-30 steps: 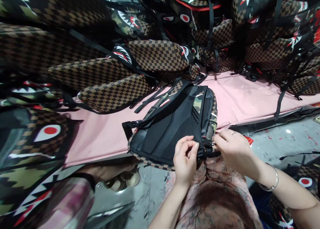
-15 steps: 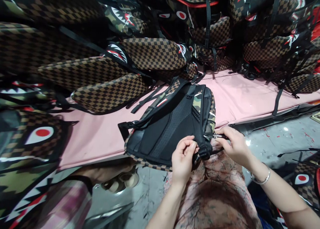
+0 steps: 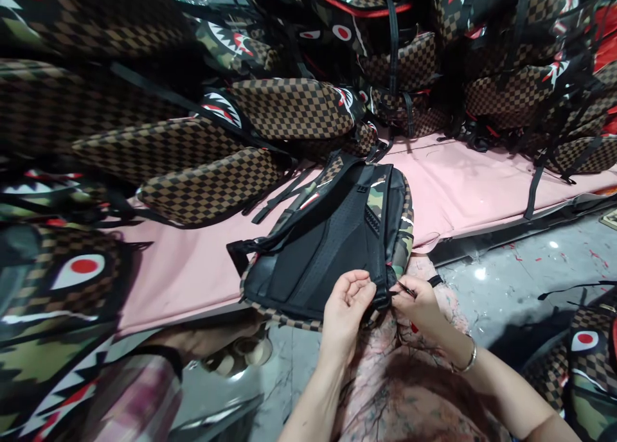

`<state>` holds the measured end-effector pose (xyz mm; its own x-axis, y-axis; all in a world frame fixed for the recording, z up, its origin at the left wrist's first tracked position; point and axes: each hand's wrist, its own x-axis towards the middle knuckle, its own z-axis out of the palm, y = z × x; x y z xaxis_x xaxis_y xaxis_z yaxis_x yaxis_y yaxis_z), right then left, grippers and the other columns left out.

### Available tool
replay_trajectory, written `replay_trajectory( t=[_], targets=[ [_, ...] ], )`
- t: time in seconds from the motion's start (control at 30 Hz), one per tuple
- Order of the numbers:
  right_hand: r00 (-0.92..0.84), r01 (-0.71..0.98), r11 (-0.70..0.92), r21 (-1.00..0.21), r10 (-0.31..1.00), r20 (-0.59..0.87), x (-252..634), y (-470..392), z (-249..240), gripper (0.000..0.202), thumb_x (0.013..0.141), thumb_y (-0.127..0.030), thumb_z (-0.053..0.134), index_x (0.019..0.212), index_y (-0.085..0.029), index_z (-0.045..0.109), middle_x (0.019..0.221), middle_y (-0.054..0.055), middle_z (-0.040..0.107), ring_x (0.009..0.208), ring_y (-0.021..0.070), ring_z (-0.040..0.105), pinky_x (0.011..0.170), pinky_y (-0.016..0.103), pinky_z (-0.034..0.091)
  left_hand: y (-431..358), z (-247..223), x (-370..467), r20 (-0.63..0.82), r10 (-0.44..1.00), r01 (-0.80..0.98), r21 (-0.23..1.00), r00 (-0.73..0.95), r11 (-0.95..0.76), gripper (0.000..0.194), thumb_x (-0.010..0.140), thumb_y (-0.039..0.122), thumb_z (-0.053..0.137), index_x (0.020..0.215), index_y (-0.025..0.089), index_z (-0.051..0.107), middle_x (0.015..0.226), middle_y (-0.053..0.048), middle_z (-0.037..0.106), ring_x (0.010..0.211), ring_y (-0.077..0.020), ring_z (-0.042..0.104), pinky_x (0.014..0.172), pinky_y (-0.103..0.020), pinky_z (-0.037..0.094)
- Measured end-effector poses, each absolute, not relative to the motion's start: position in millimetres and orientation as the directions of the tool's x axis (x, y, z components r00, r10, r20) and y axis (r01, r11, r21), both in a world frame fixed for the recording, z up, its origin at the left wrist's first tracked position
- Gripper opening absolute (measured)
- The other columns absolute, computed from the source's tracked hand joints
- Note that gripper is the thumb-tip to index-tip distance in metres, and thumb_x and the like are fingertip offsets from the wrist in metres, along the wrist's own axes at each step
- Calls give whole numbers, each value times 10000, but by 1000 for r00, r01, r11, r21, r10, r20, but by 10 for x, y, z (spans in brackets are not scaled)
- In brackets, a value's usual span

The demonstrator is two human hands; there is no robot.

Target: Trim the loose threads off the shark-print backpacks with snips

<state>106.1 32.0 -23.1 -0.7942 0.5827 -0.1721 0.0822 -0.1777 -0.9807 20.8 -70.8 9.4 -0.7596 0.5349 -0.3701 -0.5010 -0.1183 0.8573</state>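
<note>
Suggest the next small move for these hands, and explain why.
Perhaps the right hand should bring its small dark tool slightly closer to the black strap: the left hand seems to steady it, and the tool is right beside it.

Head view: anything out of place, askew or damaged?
Grey floor, right side: small red scraps lie scattered, looking like litter. A loose black strap trails to the front edge of the pink surface. No damage visible on the backpack in hand; its underside is hidden.
</note>
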Motion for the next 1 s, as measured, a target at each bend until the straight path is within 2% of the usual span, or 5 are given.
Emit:
replay_trajectory(
  t=[0.2,0.33,0.5,0.8,1.0],
  targets=[
    [-789,39,-184,-982,597,-143,1100,255,-189,164,614,-261,669,747,-179,619,726,-3,612,669,135,563,597,234,475,-726,126,170,-420,528,-579,796,-738,-177,497,490,261,809,888,162,529,683,37,609,547,-69,568,520,-163,443],
    [-774,-58,62,-996,628,84,1159,267,-139,266,651,-245,689,910,-203,646,850,29,659,741,163,595,666,269,483,-710,137,214,-423,525,-596,773,-739,-216,494,496,252,806,889,167,519,661,45,610,531,-69,571,507,-159,441],
    [-724,-86,381,-921,611,320,1095,272,-91,73,738,-200,591,691,-202,647,616,2,590,581,131,519,547,242,411,-704,140,255,-412,522,-589,774,-747,-232,476,502,251,806,876,171,523,635,58,599,492,-49,546,506,-148,438],
    [-723,-176,-161,-971,691,17,1098,445,-17,257,726,-379,597,598,-172,515,503,-45,402,448,76,326,432,208,285,-732,73,178,-453,577,-693,654,-680,-303,472,536,210,797,914,170,516,715,-8,661,593,-103,608,551,-196,499],
    [-799,-20,-12,-1000,601,9,1086,480,-16,117,692,-292,625,725,-181,645,668,3,600,593,112,507,570,226,421,-738,75,135,-448,605,-719,612,-659,-330,470,540,179,794,931,162,534,783,-31,668,650,-117,618,602,-214,511]
  ],
)
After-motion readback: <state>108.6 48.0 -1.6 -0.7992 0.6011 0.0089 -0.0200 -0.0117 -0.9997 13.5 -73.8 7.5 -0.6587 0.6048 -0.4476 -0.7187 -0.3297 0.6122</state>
